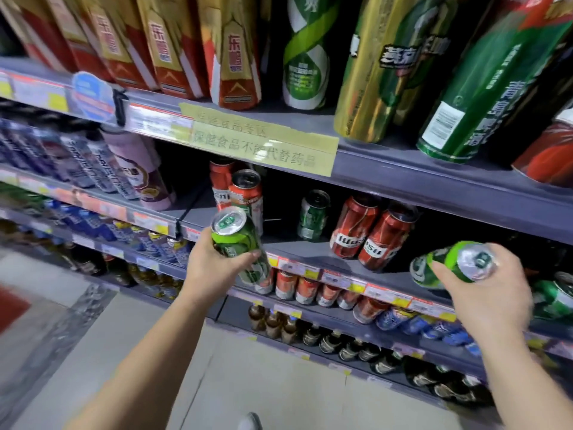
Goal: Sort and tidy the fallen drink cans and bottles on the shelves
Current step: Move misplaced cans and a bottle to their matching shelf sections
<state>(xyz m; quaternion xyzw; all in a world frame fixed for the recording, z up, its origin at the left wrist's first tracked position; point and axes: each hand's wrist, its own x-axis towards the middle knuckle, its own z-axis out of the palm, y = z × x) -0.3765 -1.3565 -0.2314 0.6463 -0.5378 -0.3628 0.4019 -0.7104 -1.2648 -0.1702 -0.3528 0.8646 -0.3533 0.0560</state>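
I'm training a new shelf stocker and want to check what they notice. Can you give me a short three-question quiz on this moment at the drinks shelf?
1. True or false: the left hand holds a red can.
2. What does the right hand grip?
A. a brown bottle
B. a green can
C. nothing
3. Fill in: the two red cans stand on the middle shelf, to the right of a lone ______ can.

Key:
1. False. It grips a green can, top towards the camera.
2. B. The can lies tilted in the hand.
3. Green.
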